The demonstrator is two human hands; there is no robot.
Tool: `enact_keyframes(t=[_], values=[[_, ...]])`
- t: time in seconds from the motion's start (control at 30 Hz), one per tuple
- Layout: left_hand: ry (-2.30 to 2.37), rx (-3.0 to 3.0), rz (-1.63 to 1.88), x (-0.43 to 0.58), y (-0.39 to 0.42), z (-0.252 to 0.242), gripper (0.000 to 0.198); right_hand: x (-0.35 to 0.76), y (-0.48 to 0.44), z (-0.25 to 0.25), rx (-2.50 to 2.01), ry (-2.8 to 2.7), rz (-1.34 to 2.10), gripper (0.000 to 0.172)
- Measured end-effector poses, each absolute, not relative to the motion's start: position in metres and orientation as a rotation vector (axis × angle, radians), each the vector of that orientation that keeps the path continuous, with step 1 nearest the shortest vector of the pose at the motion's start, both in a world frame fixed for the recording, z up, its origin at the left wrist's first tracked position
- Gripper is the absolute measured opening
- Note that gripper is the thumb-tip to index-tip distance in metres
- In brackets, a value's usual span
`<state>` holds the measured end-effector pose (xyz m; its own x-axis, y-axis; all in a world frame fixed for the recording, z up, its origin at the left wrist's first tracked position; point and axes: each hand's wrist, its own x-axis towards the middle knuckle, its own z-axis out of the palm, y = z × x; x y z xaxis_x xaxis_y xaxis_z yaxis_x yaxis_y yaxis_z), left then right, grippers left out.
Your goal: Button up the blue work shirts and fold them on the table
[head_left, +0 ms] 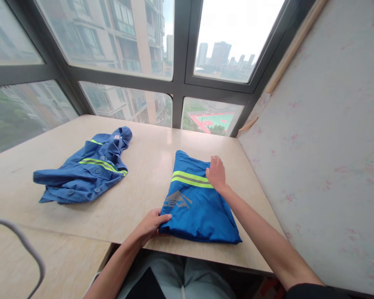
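Observation:
A folded blue jacket [193, 207] lies in front of me, with a yellow-green and grey reflective stripe across it and grey lettering below the stripe. My left hand [152, 226] grips its near left corner, thumb on top and the other fingers mostly hidden underneath. At the far right edge, my right hand [217, 173] is closed on the fabric, thumb towards the stripe and fingers bent. To the left, apart from both hands, a second blue work jacket [90, 170] with similar stripes and buttons lies loosely folded and rumpled.
Both garments rest on a pale, wood-patterned tabletop [143, 166]. Grey-framed windows [179, 104] border its far side, and a flower-papered wall [314, 158] rises on the right. A grey cable [25, 241] curves in at the lower left.

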<state>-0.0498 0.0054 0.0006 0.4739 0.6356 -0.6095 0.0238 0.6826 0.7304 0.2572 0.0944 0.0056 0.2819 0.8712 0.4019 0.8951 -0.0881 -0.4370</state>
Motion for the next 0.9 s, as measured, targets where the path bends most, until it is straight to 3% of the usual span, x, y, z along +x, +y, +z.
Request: enact_keyframes(t=[0.17,0.33,0.57,0.9], values=[[1.012,0.952,0.525,-0.045,0.008,-0.014,0.05,0.182,0.129,0.008,-1.778,-2.052,-0.044,0.056],[1.047,1.15,0.545,-0.047,0.009,-0.02,0.048,0.159,0.155,-0.017,-1.938,-2.088,0.213,0.062],[1.083,1.199,0.534,-0.046,0.009,-0.016,0.051,0.173,0.159,-0.03,-1.855,-2.144,0.2,0.064],[1.136,0.935,0.387,-0.046,-0.008,0.004,0.075,0.202,0.163,-0.022,-1.604,-1.922,0.509,0.052]])
